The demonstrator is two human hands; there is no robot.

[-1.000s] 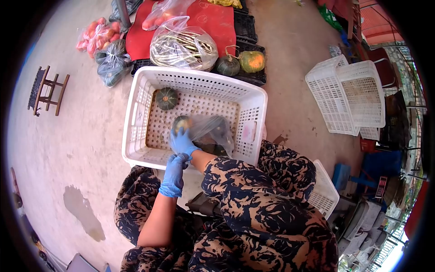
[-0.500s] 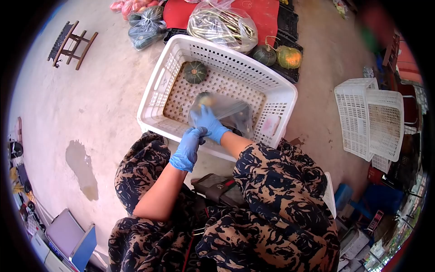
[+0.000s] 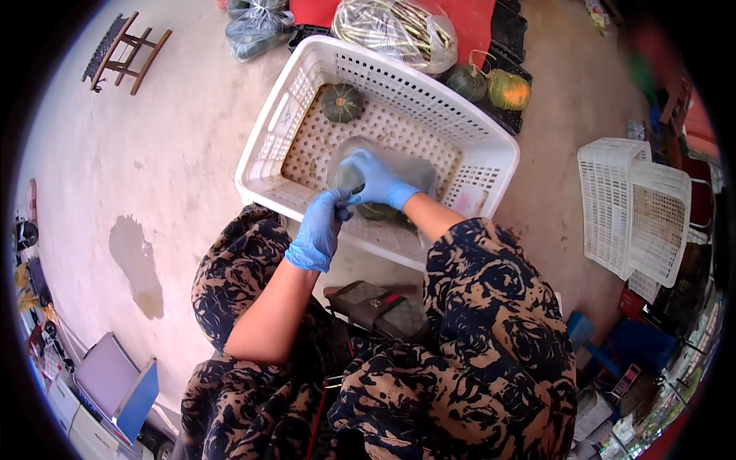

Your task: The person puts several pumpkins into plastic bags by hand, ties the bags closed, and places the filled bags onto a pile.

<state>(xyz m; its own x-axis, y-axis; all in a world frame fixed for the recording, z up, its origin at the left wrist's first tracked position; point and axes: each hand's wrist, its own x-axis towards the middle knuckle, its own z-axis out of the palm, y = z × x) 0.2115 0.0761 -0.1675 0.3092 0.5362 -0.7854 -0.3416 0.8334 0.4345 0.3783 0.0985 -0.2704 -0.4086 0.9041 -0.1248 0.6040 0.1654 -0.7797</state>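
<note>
A clear plastic bag (image 3: 410, 170) lies in the white crate (image 3: 253, 157), with a dark green pumpkin (image 3: 376, 211) showing through it. My left hand (image 3: 318, 226), in a blue glove, is closed at the near edge of the bag, its fingertips partly hidden. My right hand (image 3: 374, 178), also blue-gloved, curls down over a dark green pumpkin (image 3: 349, 178) at the bag, mostly covered by the fingers. Its thumb comes close to my left fingers. Apart from the bag, another green pumpkin (image 3: 342, 103) rests on the crate's perforated floor near the far left corner.
Beyond the crate lie a bag of long stalks (image 3: 395, 32), a bag of dark produce (image 3: 259, 34), a green pumpkin (image 3: 464, 83) and an orange-green pumpkin (image 3: 508, 90). White crates (image 3: 613, 211) stand at right; a folding stool (image 3: 126, 54) is at far left.
My right hand has moved slightly right and up with the pumpkin, which is now mostly hidden under its fingers and the plastic. The camera view has shifted, and my left hand keeps its grip.
</note>
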